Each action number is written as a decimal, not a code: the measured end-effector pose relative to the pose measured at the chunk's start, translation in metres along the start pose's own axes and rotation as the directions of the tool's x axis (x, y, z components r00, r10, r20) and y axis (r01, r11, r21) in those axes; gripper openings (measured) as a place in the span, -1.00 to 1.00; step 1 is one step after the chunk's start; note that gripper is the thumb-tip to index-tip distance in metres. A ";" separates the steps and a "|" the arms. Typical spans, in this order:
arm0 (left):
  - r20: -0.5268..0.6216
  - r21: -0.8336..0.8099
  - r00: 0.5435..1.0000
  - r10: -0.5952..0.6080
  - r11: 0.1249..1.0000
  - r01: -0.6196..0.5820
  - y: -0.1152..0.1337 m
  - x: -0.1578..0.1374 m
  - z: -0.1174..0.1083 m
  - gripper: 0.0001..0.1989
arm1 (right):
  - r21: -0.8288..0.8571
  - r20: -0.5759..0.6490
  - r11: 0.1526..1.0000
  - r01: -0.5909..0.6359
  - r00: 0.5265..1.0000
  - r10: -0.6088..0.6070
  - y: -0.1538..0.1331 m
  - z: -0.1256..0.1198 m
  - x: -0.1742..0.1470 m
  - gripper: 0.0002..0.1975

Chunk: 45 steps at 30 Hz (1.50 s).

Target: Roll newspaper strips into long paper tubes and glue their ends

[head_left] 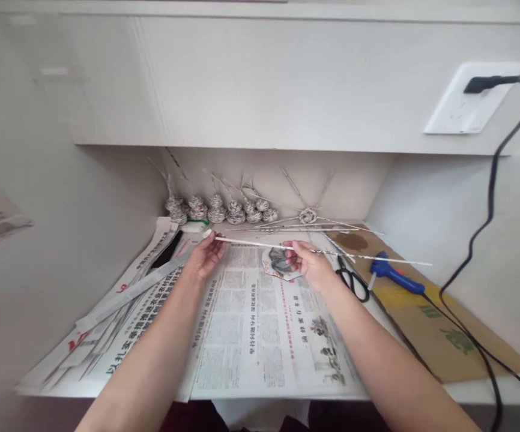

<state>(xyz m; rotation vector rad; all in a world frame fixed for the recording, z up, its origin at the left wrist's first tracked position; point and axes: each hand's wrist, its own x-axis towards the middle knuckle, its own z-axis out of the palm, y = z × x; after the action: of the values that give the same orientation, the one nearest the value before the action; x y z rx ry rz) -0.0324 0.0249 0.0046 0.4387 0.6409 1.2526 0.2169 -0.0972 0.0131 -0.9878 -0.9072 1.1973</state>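
A thin rolled newspaper stick stretches between my two hands above the newspaper-covered desk. My left hand pinches its left end, where a flat pale strip of paper trails down to the left. My right hand closes its fingers round the stick farther along, and the stick's thin end points out to the right. Beneath my right hand lies a small patterned piece with a dark grey middle, partly covered by my fingers. Black-handled scissors rest just right of that hand.
Several woven paper gourds line the back wall, beside a started weave with spread sticks. Loose paper sticks lie in front. Cut newspaper strips are at left. A blue glue gun with a cord lies on cardboard.
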 end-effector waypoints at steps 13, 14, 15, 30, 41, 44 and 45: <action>-0.194 -0.259 0.981 0.023 0.963 -0.074 0.000 0.017 -0.013 -0.83 | -0.713 0.581 0.327 0.620 0.784 -0.220 0.015 0.075 -0.081 -0.73; -0.196 -0.265 0.980 0.018 0.962 -0.071 0.000 0.016 -0.012 -0.84 | -0.676 0.669 0.173 0.716 0.696 -0.261 0.011 0.077 -0.092 -0.79; -0.196 -0.271 0.981 0.011 0.960 -0.065 0.000 0.016 -0.011 -0.84 | -0.654 0.715 0.015 0.756 0.625 -0.313 0.005 0.076 -0.101 -0.84; -0.178 -0.348 0.976 -0.122 0.936 0.054 -0.005 0.010 -0.006 -0.76 | -0.830 0.451 -0.508 0.229 0.813 -0.369 -0.017 -0.010 -0.126 -0.69; -0.019 -0.415 0.991 -0.130 0.903 0.111 0.002 0.008 -0.004 -0.69 | -0.379 0.033 0.726 -0.575 0.775 0.631 0.006 0.018 -0.158 -0.69; 0.018 -0.413 0.990 -0.142 0.900 0.136 0.003 0.006 -0.004 -0.70 | -0.310 0.138 0.692 -0.652 0.689 0.712 0.010 0.021 -0.164 -0.71; 0.020 -0.409 0.989 -0.146 0.901 0.142 0.003 0.006 -0.004 -0.70 | -0.390 0.116 0.691 -0.608 0.712 0.693 0.010 0.022 -0.164 -0.70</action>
<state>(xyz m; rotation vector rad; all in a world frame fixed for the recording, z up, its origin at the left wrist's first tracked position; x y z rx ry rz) -0.0357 0.0313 0.0023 0.0323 0.3943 1.2088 0.1697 -0.2557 0.0039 -1.5386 -1.0060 1.8622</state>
